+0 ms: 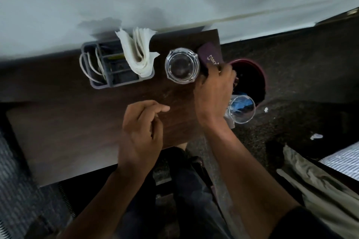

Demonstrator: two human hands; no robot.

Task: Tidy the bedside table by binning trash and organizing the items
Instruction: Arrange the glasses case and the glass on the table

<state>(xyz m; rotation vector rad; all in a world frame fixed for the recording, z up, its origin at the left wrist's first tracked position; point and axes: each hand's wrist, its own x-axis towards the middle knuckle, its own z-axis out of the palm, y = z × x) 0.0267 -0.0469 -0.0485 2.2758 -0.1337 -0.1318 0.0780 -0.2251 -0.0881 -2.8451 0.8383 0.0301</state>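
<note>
My right hand (213, 91) grips a dark purple box with gold lettering (209, 55) at the far right end of the dark wooden bedside table (87, 122). A clear glass ashtray (182, 66) stands just left of the box. My left hand (140, 134) hovers over the table's middle with its fingers loosely curled and nothing in it. A grey organizer caddy (116, 66) at the back holds folded white tissues (138, 52) and a white cable (88, 66). Off the right edge stands a dark red bin (260, 75). A clear drinking glass (241, 109) sits by the table's right edge beside my right wrist.
A white wall rises behind the table. Small scraps of white paper (316, 136) lie on the dark carpet to the right. Striped fabric (342, 161) and a beige cloth (310, 176) are at the lower right. My legs are below the table's front edge.
</note>
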